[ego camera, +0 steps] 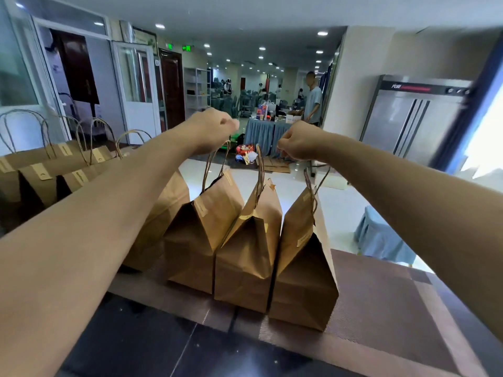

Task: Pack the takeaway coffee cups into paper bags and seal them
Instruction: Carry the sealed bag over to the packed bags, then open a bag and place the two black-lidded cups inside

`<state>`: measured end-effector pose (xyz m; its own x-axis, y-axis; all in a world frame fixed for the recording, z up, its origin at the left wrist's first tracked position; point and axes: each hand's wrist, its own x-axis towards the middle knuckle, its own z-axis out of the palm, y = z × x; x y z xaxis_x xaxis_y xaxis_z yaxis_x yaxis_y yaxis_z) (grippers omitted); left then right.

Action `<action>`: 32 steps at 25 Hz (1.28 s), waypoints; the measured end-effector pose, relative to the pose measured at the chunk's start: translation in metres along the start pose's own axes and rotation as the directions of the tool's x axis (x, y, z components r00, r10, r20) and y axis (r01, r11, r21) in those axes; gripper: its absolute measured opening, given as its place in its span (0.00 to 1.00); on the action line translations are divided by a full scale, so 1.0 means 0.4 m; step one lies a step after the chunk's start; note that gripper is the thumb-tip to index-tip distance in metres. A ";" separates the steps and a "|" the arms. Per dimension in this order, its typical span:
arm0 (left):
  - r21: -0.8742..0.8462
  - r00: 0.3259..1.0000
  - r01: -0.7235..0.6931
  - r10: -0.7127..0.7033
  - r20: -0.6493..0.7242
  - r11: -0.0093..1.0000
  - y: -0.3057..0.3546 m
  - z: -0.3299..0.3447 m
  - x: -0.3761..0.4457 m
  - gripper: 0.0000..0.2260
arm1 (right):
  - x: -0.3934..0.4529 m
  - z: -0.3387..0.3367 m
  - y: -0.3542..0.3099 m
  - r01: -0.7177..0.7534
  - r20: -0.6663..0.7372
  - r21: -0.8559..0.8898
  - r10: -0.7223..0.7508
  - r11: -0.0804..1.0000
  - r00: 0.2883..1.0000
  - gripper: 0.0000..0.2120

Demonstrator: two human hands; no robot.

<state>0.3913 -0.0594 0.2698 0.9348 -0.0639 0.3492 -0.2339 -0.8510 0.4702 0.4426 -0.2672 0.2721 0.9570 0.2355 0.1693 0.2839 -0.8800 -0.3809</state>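
Left hand (211, 129) fisted round left bag (202, 229) handle. Right hand (298, 142) fisted round right bag (302, 254) handle; middle bag's (249, 251) handle, cannot tell. All three touching on brown mat (381, 295).

Head-worn wide-angle view faces forward and down, close over the counter (381, 300).

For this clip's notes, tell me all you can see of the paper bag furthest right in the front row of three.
The rightmost bag is plain brown paper, creased, with a twisted paper-cord handle. Its top is folded shut into a peak, and pale stickers sit on the upper side. It stands upright, leaning a little, on the woven brown mat, pressed against the middle bag. The right hand holds its handle from above, fingers curled. Its contents are hidden.
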 end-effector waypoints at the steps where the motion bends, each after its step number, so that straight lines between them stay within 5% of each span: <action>1: 0.039 1.000 -0.025 0.024 0.017 0.999 0.024 0.002 -0.017 0.19 | -0.023 -0.009 0.002 0.005 -0.012 -0.015 -0.005 1.000 1.000 0.15; 17: 0.138 0.980 -0.198 0.195 0.035 0.971 0.298 0.066 -0.390 0.18 | -0.563 -0.060 0.024 0.081 -0.126 -0.071 -0.089 0.994 0.988 0.18; 32: 0.027 0.958 -0.264 0.259 0.126 0.964 0.435 0.194 -0.801 0.19 | -1.035 0.004 0.169 -0.066 -0.104 0.049 0.071 0.997 0.992 0.21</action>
<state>0.0718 -0.2274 0.1768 0.8685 -0.3471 0.3540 -0.4651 -0.8176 0.3394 0.0656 -0.4236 0.1748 0.9633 0.1280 0.2358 0.2224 -0.8725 -0.4351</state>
